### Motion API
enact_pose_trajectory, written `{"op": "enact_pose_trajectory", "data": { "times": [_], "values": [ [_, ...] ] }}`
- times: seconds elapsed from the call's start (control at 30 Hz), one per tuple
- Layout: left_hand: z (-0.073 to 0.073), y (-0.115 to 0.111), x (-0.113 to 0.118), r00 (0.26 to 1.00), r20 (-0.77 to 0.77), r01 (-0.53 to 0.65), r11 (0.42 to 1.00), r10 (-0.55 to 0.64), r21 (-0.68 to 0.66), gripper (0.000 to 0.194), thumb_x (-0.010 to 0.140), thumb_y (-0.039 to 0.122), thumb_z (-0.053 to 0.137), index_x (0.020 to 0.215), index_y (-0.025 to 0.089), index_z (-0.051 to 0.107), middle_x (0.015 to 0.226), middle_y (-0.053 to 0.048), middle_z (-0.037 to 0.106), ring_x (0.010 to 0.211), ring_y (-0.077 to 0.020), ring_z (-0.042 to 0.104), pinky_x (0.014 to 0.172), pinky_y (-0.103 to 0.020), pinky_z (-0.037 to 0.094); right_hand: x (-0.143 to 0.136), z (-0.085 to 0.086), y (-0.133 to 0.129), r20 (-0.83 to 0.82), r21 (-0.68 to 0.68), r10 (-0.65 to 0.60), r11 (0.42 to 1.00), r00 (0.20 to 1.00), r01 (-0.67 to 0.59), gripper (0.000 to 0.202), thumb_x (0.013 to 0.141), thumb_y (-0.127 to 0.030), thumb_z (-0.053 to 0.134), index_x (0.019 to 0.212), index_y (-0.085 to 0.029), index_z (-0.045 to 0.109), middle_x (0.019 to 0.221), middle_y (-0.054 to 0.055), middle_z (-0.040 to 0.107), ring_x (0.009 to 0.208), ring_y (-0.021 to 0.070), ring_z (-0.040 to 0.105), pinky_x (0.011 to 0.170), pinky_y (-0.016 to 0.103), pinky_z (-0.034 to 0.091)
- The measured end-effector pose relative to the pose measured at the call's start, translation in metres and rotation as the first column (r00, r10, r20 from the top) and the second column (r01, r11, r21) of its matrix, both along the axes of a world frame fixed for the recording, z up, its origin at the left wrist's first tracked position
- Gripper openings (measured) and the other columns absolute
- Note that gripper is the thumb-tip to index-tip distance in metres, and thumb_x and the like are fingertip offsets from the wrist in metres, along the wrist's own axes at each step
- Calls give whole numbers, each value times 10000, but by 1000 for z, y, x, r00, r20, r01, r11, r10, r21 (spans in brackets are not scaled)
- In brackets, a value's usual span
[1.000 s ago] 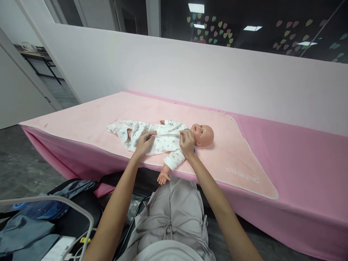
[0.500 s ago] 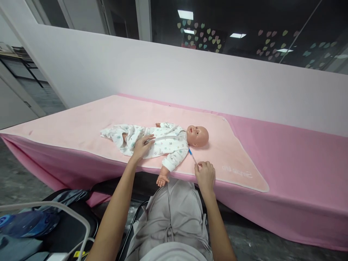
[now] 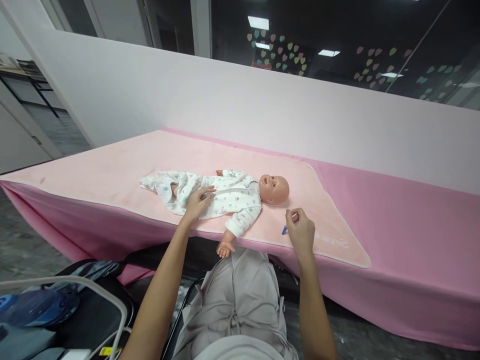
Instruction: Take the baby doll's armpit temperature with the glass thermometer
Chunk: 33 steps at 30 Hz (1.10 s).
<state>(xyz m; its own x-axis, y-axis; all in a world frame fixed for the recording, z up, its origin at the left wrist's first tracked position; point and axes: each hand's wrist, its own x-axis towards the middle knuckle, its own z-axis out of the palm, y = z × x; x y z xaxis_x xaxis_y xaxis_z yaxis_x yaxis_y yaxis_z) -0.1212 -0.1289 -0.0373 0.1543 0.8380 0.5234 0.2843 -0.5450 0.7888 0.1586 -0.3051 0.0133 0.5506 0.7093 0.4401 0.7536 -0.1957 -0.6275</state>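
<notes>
The baby doll (image 3: 240, 197) lay on its back on the pale pink mat (image 3: 315, 195), which was spread over the pink-covered worktop (image 3: 405, 225). Its long axis ran left to right, roughly along the near edge, with the bald head (image 3: 274, 190) at the right, face upward, and the legs of the patterned outfit at the left. The near arm (image 3: 242, 222) pointed back toward the person, its little hand reaching over the edge.

The left hand (image 3: 198, 200) rested palm down on the outfit (image 3: 225, 202) at the doll's lower body, fingers a little spread and gripping nothing.

The right hand (image 3: 300, 231) was near the head, fingers drawn in narrowly around the slim stick. The blue end (image 3: 284, 230) showed just left of this hand, pointing down and slightly leftward in the view; the rest of the stick was mostly hidden, so its full axis could not be told.
</notes>
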Motion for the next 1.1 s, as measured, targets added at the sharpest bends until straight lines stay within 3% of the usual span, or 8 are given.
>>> {"op": "enact_pose_trajectory", "data": {
  "times": [0.1, 0.2, 0.33, 0.47, 0.53, 0.67, 0.87, 1.1],
  "values": [
    [1, -1, -1, 1000, 6, 17, 1000, -17, -16, 293, 806, 393, 548, 983, 194, 670, 1180, -76, 619, 1150, -253, 526, 1003, -398, 392, 4, -13, -7, -71, -86, 40, 995, 997, -46, 306, 834, -386, 443, 593, -205, 493, 501, -6, 526, 504, 141, 485, 523, 241, 288],
    [2, -2, -1, 999, 6, 34, 999, -34, -21, 302, 811, 399, 544, 993, 191, 665, 1195, -81, 609, 1161, -251, 517, 1010, -394, 384, 20, -12, -12, -389, 23, 300, 948, 871, -316, 339, 828, -429, 471, 564, -217, 488, 455, -27, 478, 412, 121, 421, 426, 228, 274],
    [4, -3, -1, 999, 7, 32, 998, -31, -46, 295, 803, 396, 553, 986, 193, 667, 1189, -80, 611, 1154, -255, 519, 1000, -386, 387, 25, 13, 3, -439, 529, 732, 679, 521, -509, 504, 910, -518, 263, 516, -244, 417, 349, -91, 285, 282, 86, 207, 300, 212, 181],
    [10, -6, 0, 998, 42, 38, 996, -35, -79, 299, 781, 402, 579, 983, 201, 670, 1142, -70, 636, 1116, -262, 541, 972, -365, 406, -4, 35, 42, -275, 437, 744, 661, 609, -611, 544, 929, -499, 268, 549, -197, 515, 436, -71, 442, 354, 52, 347, 361, 172, 354],
    [12, -8, -1, 998, 53, 39, 994, -34, -98, 305, 777, 414, 582, 980, 205, 673, 1130, -66, 642, 1096, -265, 549, 958, -360, 413, -16, 44, 57, -245, 355, 738, 672, 629, -651, 366, 916, -423, 435, 790, -130, 614, 724, -7, 615, 583, 67, 547, 572, 206, 495],
    [14, -10, -2, 997, 74, 43, 990, -33, -137, 324, 767, 439, 582, 967, 201, 674, 1145, -72, 635, 1072, -275, 557, 909, -364, 435, -22, 67, 74, -93, 176, 709, 702, 699, -690, 337, 899, -406, 496, 1111, -152, 562, 1101, 57, 586, 920, 162, 596, 795, 350, 525],
    [7, -2, -4, 996, 78, 61, 992, -53, -111, 319, 774, 422, 550, 957, 186, 662, 1141, -82, 633, 1068, -262, 562, 926, -379, 420, -40, 84, 90, 31, 49, 744, 666, 668, -744, 309, 895, -383, 517, 1072, -135, 565, 1018, 45, 608, 834, 133, 610, 731, 318, 534],
    [12, -7, 11, 995, -55, -75, 996, 77, 38, 271, 808, 330, 481, 981, 187, 632, 1078, -81, 632, 1056, -249, 550, 934, -372, 410, -52, 78, 103, 138, 32, 722, 680, 678, -732, 516, 932, -378, 315, 463, -231, 473, 357, -80, 391, 384, 71, 410, 358, 175, 326]
  ]
}}
